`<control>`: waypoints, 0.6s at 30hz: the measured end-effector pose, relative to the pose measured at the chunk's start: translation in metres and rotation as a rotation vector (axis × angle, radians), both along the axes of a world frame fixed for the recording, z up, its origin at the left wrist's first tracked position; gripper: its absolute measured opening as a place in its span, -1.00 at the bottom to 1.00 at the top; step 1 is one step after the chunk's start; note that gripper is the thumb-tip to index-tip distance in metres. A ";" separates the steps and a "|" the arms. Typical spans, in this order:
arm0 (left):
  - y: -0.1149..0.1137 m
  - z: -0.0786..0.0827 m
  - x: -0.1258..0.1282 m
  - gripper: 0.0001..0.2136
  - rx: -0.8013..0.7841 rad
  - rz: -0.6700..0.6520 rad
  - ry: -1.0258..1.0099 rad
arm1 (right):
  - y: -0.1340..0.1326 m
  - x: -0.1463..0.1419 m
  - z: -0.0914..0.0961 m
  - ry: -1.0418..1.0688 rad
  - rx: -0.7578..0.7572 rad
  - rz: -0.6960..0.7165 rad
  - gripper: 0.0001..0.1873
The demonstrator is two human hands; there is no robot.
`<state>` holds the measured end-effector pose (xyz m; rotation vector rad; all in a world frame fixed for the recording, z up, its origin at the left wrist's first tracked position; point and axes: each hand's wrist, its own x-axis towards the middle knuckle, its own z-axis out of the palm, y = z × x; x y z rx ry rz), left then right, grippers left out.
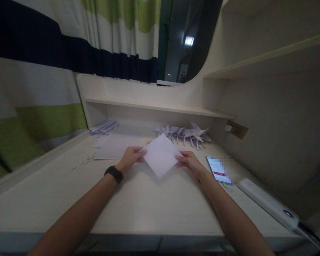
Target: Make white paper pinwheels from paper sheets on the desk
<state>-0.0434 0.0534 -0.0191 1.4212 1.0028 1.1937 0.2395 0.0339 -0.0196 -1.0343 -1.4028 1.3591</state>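
Note:
A square sheet of white paper [161, 156] is held up above the desk, turned so one corner points toward me. My left hand [133, 156] pinches its left corner, thumb on top and fingers beneath. At the opposite corner my right hand [188, 161] grips the paper the same way. Behind the sheet, several white paper pinwheels [197, 133] lie in a row under the shelf, partly hidden by it. Flat white paper sheets [118, 144] lie to the left, beyond my left hand.
Rolled or folded paper strips [104, 128] sit at the back left, with thin pale strings [82, 163] in front. A lit phone [219, 170] and a white power strip or lamp base [268, 204] lie on the right. A shelf [154, 106] spans the desk's back; a wall socket [237, 129] is beyond.

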 end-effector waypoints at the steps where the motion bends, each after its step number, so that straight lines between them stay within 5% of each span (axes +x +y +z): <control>1: 0.001 -0.001 0.000 -0.59 -0.011 -0.003 -0.006 | 0.000 0.000 0.001 0.002 0.009 -0.009 -0.53; 5: 0.005 -0.008 0.001 -0.60 -0.062 -0.065 -0.099 | -0.002 0.001 0.004 -0.022 0.072 -0.061 -0.22; 10: 0.009 -0.012 -0.002 -0.55 -0.087 -0.144 -0.247 | -0.004 0.007 0.009 -0.085 0.065 0.049 -0.60; 14: 0.011 -0.010 -0.010 -0.72 -0.057 -0.183 -0.228 | -0.009 0.013 0.015 -0.075 0.051 0.223 -0.53; 18: 0.009 -0.003 -0.016 -0.68 -0.081 -0.333 -0.245 | -0.008 0.018 0.017 -0.024 0.054 0.206 -0.50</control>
